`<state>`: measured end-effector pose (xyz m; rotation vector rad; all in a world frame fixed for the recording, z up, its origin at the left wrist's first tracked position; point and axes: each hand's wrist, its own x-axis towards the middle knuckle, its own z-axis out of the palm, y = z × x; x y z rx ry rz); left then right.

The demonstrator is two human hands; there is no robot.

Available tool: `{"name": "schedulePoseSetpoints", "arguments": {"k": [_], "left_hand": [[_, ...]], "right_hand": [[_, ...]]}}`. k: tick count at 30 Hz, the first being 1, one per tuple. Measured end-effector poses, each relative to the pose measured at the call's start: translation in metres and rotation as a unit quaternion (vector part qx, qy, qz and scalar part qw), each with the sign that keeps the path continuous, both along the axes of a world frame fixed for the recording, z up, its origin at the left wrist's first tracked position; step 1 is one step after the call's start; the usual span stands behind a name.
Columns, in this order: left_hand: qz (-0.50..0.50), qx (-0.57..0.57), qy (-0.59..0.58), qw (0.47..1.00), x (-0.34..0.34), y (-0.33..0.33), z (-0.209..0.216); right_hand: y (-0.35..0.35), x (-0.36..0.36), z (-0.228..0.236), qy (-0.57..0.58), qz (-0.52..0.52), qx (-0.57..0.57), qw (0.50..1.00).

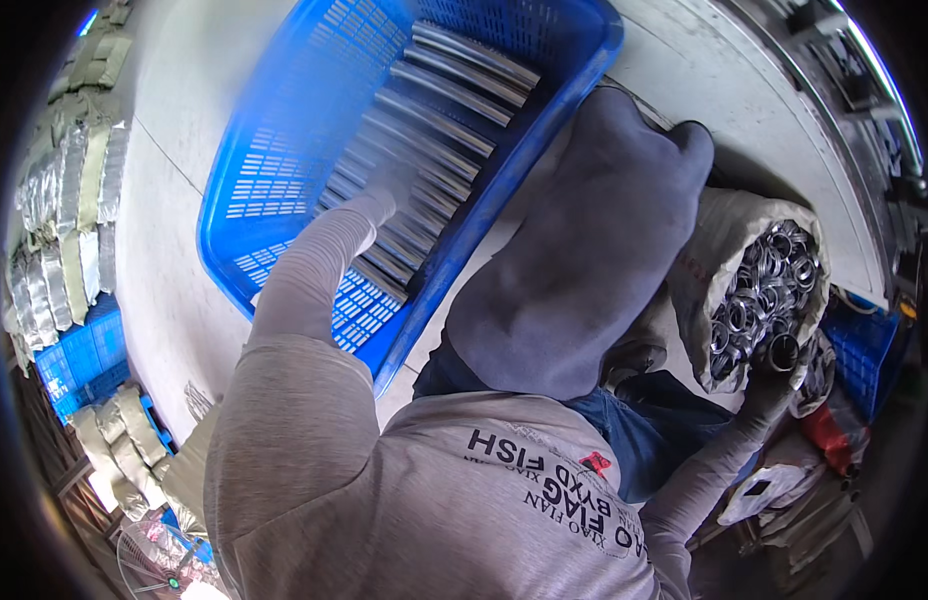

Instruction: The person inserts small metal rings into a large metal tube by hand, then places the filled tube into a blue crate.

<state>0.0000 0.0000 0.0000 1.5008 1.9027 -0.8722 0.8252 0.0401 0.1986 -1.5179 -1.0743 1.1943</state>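
Observation:
My left hand point(389, 180), smeared by motion, is over a blue plastic basket point(384, 365). Below and around it lie several shiny metal tubes point(464, 75) side by side in a row on the basket's bottom. Blur hides its fingers, so any grip there cannot be made out. Off to the right, my right hand point(769, 385) is at the lower edge of a pale woven sack point(696, 262). A round metal ring point(782, 352) is held in its fingers at the sack's mouth. Many loose metal rings point(774, 265) fill that sack.
Between basket and sack is my leg in dark grey cloth point(574, 240). Wrapped silvery bundles point(64, 190) are stacked at the far left above a blue crate point(84, 350). A fan point(169, 565) stands at lower left. Another blue crate point(864, 345) is behind the sack.

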Motion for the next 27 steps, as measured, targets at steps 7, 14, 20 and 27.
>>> {"name": "schedulePoseSetpoints", "arguments": {"k": [7,14,20,27], "left_hand": [[-0.083,0.311,-0.163,0.933,0.043,0.041,-0.093],[-0.118,0.148,-0.096,0.977,0.091,0.138,-0.066],[-0.171,0.072,-0.017,0.982,0.073,0.153,-0.038],[-0.089,0.320,-0.261,0.907,0.061,0.202,0.110]], "right_hand": [[0.000,-0.072,0.008,-0.338,0.056,0.114,0.933],[0.011,-0.112,0.031,-0.278,0.052,0.038,0.958],[0.034,-0.164,0.045,0.073,-0.102,-0.001,0.992],[0.040,-0.185,0.056,0.392,-0.068,-0.053,0.916]]}}
